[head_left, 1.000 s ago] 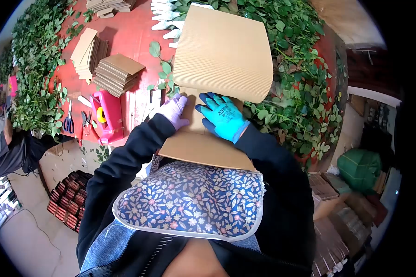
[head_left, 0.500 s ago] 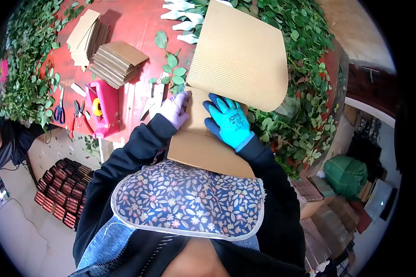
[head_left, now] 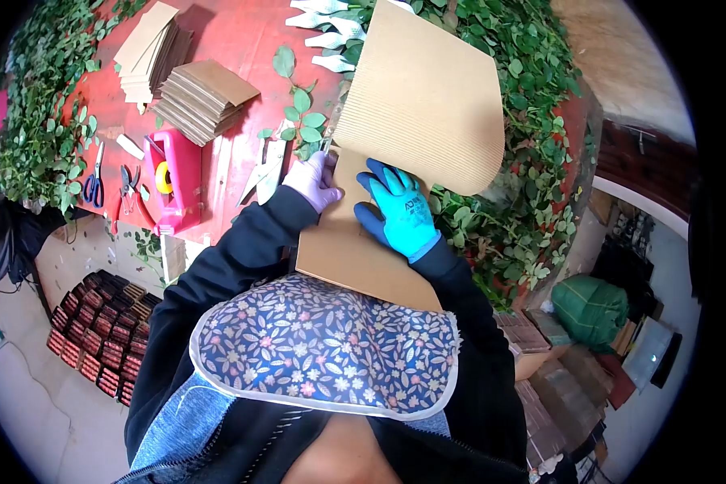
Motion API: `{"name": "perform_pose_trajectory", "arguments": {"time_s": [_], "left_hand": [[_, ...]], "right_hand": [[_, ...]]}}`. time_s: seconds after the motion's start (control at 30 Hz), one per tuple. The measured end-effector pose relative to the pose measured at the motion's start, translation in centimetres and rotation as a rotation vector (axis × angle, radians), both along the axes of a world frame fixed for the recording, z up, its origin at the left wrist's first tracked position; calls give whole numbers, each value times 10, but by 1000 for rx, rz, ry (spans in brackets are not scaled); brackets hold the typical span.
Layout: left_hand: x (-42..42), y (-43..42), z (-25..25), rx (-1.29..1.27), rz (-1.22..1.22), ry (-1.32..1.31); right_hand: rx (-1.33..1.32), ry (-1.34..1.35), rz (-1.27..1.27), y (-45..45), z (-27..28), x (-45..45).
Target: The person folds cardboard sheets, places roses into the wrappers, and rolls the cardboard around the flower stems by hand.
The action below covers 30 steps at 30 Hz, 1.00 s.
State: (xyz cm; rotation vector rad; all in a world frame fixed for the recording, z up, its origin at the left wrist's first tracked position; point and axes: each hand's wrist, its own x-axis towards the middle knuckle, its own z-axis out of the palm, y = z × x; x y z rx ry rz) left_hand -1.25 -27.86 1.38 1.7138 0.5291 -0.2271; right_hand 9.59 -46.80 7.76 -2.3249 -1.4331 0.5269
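A brown corrugated cardboard sheet (head_left: 423,97) is folded in front of me, its ribbed flap standing up at the far end and its smooth near flap (head_left: 363,266) reaching my floral apron (head_left: 331,347). At the sheet's left edge is my left hand (head_left: 313,181) in a lilac glove, fingers curled over the border and thumb on the smooth face. My right hand (head_left: 402,211), in a turquoise glove with dark blue fingertips, lies on the middle panel with its fingers extended. Part of that panel is hidden under the hands.
Left on the red table (head_left: 242,40) are cardboard stacks (head_left: 206,97), a pink tape dispenser (head_left: 173,189), scissors (head_left: 94,181), red-handled pliers (head_left: 129,202) and a white-handled tool (head_left: 262,177). Leafy stems (head_left: 532,161) cover the right side. White-netted blooms (head_left: 331,40) lie at the back.
My left hand has shifted slightly at the cardboard's edge, its thumb now farther onto the panel. The right hand stays nearly in place. The view has turned a little.
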Motion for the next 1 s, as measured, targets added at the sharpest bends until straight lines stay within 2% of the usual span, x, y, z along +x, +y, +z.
{"name": "perform_pose_trajectory", "arguments": {"time_s": [0.1, 0.17, 0.23, 0.37, 0.47, 0.57, 0.63, 0.67, 0.77, 0.87, 1.0], "left_hand": [[1, 1, 3, -6, -13, 25], [0, 1, 2, 1, -31, 25], [1, 1, 2, 48, -68, -63], [1, 0, 4, 57, -69, -66], [-2, -1, 3, 123, -17, -154], [7, -4, 6, 194, -38, -71], [10, -7, 6, 375, -153, -131], [12, -9, 8, 375, -121, -133], [6, -1, 19, 506, -273, -45], [9, 7, 19, 419, -219, -34], [0, 9, 30, 428, -141, -30]], "right_hand": [[0, -22, -3, 1, 1, 1], [88, 28, -6, 2, 2, 2], [115, 31, -1, 2, 2, 1], [148, 14, -1, 0, -1, 2], [129, -2, 14, 2, -1, 0], [89, -38, 69, 1, -1, 7], [74, -55, 131, -1, -5, 12], [54, -66, 150, -1, -4, 14], [33, -69, 179, 5, -4, 4], [-10, -75, 179, 7, -4, 3], [-48, -81, 172, 7, -5, 1]]}}
